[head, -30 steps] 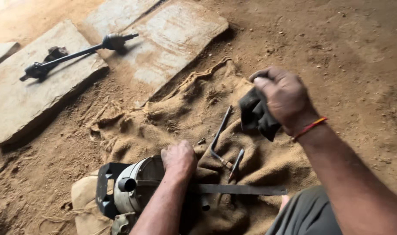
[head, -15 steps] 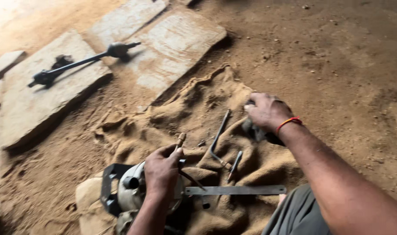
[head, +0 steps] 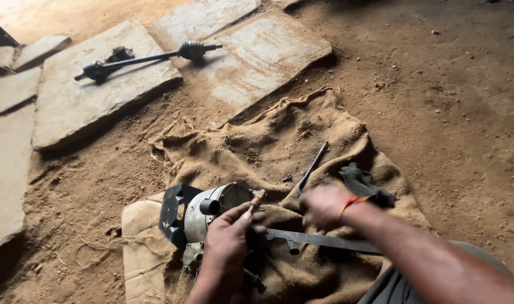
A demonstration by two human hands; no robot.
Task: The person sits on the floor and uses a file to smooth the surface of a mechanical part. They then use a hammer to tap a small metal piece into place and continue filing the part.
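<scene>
The metal housing (head: 209, 217) lies on the burlap sack (head: 279, 135), kept off the dirt. The left hand (head: 229, 245), beside it, pinches a small bolt (head: 257, 200). The right hand (head: 323, 205), blurred right of the housing, hovers above a flat bar (head: 324, 240); its fingers cannot be made out.

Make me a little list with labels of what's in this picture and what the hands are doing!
Place: dirt floor with flat stone slabs
Cloth: brown sack spread on the dirt
Left hand: on a grey metal machine part, fingers holding a small wooden-handled tool
Right hand: blurred, over the sack, near a thin metal rod; grip unclear
Black rag: lying on the sack beside the right wrist
Flat metal bar: lying on the sack under the right forearm
On the slab: long axle shaft
Under the machine part: cardboard
</scene>
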